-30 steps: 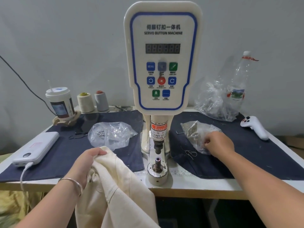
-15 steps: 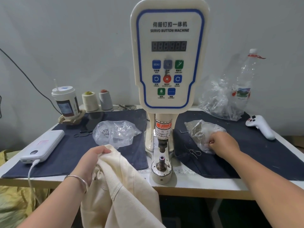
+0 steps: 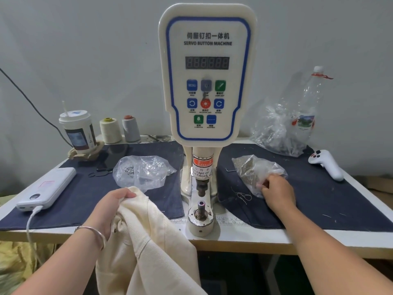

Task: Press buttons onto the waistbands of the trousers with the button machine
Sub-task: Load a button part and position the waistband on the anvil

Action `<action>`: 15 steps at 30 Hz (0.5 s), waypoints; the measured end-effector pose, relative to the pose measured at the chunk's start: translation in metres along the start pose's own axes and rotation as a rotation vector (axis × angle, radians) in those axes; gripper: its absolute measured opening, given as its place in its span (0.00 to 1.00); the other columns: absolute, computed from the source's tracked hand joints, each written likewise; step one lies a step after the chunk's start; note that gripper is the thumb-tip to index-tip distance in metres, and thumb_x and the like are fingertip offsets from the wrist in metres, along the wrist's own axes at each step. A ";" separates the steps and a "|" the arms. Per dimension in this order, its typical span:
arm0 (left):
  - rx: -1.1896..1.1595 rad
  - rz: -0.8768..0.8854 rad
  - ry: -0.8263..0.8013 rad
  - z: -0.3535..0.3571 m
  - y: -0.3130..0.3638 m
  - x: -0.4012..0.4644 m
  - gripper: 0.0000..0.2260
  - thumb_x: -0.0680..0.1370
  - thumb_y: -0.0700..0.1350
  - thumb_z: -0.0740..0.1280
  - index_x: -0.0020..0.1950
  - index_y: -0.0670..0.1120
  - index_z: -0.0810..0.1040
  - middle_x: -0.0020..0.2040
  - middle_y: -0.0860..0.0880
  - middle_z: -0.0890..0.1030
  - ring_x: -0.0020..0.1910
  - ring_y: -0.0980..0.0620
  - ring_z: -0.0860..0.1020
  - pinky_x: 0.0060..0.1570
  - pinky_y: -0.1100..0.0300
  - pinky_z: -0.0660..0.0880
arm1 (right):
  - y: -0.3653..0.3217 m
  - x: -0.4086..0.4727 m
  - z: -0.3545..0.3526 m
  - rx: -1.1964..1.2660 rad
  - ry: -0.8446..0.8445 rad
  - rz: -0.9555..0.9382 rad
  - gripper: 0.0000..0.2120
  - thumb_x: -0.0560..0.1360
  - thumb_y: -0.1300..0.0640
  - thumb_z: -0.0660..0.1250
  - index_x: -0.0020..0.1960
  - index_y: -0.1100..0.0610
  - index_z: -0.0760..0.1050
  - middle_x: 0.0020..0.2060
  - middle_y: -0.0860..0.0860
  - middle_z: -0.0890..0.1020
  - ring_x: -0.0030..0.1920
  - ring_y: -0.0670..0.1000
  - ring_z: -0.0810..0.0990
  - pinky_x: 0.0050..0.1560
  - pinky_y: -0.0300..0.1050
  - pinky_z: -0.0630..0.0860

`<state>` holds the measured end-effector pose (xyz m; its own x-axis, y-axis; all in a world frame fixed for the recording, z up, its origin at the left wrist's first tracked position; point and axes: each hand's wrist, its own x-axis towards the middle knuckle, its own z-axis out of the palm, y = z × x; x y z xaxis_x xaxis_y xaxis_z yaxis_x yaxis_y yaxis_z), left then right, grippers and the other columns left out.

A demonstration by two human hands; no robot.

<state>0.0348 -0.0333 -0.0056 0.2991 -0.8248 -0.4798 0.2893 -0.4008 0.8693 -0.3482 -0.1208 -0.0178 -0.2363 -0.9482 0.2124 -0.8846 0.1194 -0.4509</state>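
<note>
The white servo button machine (image 3: 207, 77) stands at the table's middle, its lower die (image 3: 201, 204) bare under the punch. Cream trousers (image 3: 148, 241) hang over the table's front edge, bunched in my left hand (image 3: 110, 206), which grips the cloth left of the die. My right hand (image 3: 276, 191) reaches into the mouth of a clear plastic bag of small metal button parts (image 3: 253, 169) on the dark cloth right of the machine. Its fingertips are hidden in the plastic.
A second clear bag with metal parts (image 3: 144, 171) lies left of the machine. At the back left are a paper cup (image 3: 77, 133) and two thread cones (image 3: 119, 129). A power bank (image 3: 49, 188) sits at the left edge. A white controller (image 3: 326, 165), bottle (image 3: 308, 109) and large bag stand right.
My right hand stays at the right-hand bag, its fingers working in the plastic. My left hand keeps its hold on the trousers. The camera has shifted slightly.
</note>
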 end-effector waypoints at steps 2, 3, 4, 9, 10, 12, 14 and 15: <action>0.002 0.004 -0.006 0.000 0.000 -0.001 0.25 0.66 0.45 0.70 0.61 0.34 0.78 0.48 0.37 0.78 0.47 0.39 0.75 0.49 0.47 0.72 | 0.001 0.001 0.000 0.001 -0.015 -0.002 0.08 0.75 0.57 0.69 0.40 0.52 0.72 0.46 0.56 0.82 0.48 0.60 0.79 0.48 0.49 0.75; 0.000 0.004 -0.011 0.000 0.001 -0.002 0.24 0.66 0.45 0.71 0.59 0.36 0.78 0.49 0.38 0.77 0.47 0.39 0.74 0.47 0.48 0.71 | 0.001 0.001 0.001 0.000 -0.022 -0.006 0.05 0.76 0.57 0.69 0.41 0.54 0.75 0.46 0.57 0.82 0.48 0.60 0.79 0.47 0.48 0.74; -0.003 0.004 -0.013 0.001 0.001 -0.003 0.22 0.65 0.46 0.71 0.57 0.38 0.78 0.49 0.38 0.76 0.47 0.39 0.73 0.45 0.49 0.70 | 0.002 0.002 0.001 0.000 -0.028 -0.012 0.03 0.76 0.58 0.68 0.43 0.56 0.76 0.46 0.57 0.82 0.48 0.60 0.79 0.46 0.47 0.73; 0.014 -0.005 -0.013 0.001 0.004 -0.005 0.20 0.64 0.46 0.71 0.53 0.39 0.77 0.48 0.38 0.75 0.47 0.40 0.72 0.45 0.49 0.68 | 0.007 0.001 0.002 -0.023 -0.003 -0.068 0.04 0.74 0.64 0.67 0.46 0.62 0.80 0.47 0.59 0.82 0.48 0.60 0.78 0.43 0.46 0.70; 0.015 -0.009 -0.012 0.001 0.004 -0.006 0.19 0.65 0.46 0.70 0.53 0.39 0.78 0.48 0.38 0.75 0.47 0.40 0.73 0.46 0.49 0.69 | 0.006 -0.001 0.003 -0.045 0.011 -0.075 0.03 0.74 0.64 0.67 0.45 0.62 0.80 0.47 0.59 0.82 0.48 0.60 0.78 0.42 0.45 0.70; 0.017 -0.015 -0.015 0.001 0.003 -0.006 0.19 0.65 0.45 0.70 0.53 0.38 0.78 0.48 0.38 0.76 0.45 0.40 0.75 0.46 0.49 0.71 | 0.003 -0.002 0.004 -0.111 0.042 -0.080 0.04 0.75 0.64 0.66 0.46 0.61 0.79 0.47 0.59 0.81 0.47 0.59 0.78 0.41 0.45 0.70; 0.018 -0.012 -0.018 0.001 0.003 -0.005 0.16 0.66 0.45 0.70 0.51 0.38 0.79 0.45 0.38 0.76 0.40 0.42 0.76 0.41 0.52 0.72 | 0.001 -0.004 0.004 -0.214 0.053 -0.099 0.06 0.76 0.63 0.64 0.49 0.60 0.79 0.50 0.57 0.80 0.50 0.58 0.78 0.42 0.46 0.71; 0.017 -0.013 -0.013 0.001 0.003 -0.005 0.15 0.67 0.45 0.70 0.50 0.38 0.78 0.44 0.38 0.76 0.39 0.42 0.76 0.40 0.53 0.72 | 0.000 -0.006 0.003 -0.246 0.071 -0.116 0.07 0.76 0.63 0.63 0.50 0.60 0.79 0.52 0.56 0.80 0.52 0.57 0.77 0.43 0.46 0.71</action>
<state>0.0335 -0.0302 -0.0004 0.2838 -0.8243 -0.4898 0.2774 -0.4183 0.8649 -0.3461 -0.1157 -0.0214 -0.1474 -0.9379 0.3141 -0.9763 0.0870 -0.1982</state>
